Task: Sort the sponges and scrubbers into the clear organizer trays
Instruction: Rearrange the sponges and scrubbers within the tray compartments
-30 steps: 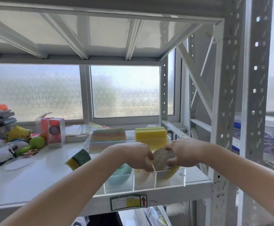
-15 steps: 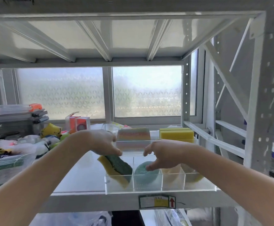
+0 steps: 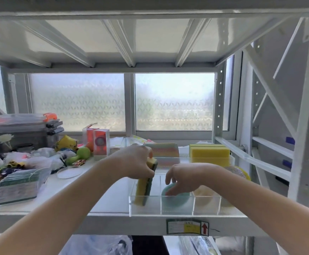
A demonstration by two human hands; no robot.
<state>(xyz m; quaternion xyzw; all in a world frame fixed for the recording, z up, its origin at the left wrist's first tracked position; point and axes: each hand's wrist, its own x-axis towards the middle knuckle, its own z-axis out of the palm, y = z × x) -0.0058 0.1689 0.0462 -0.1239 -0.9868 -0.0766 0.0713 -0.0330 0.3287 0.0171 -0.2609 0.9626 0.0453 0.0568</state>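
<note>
A white metal shelf (image 3: 102, 183) fills the lower half of the frame, with a clear organizer tray (image 3: 175, 207) at its front edge, lower centre-right, split by dividers into a row of compartments; four show. The left hand (image 3: 137, 162) grips one yellow-and-green sponge (image 3: 146, 183) by its top, holding it upright on end in the leftmost compartment, close to the tray's left wall. The right hand (image 3: 185, 176), fingers loosely spread and holding nothing, reaches down onto one teal round scrubber (image 3: 175, 196) in the second compartment. A pale round pad (image 3: 204, 196) sits in the third; the fourth is largely hidden by the right forearm. Behind, at centre-right, a second clear tray (image 3: 168, 159) holds one pastel striped sponge (image 3: 163, 150) and a stack of yellow sponges (image 3: 209, 154), apparently two. Bare shelf lies open left of the front tray. Clutter crowds the left of the frame: plastic bags, a green toy (image 3: 80, 154), one red box (image 3: 99, 144).
</note>
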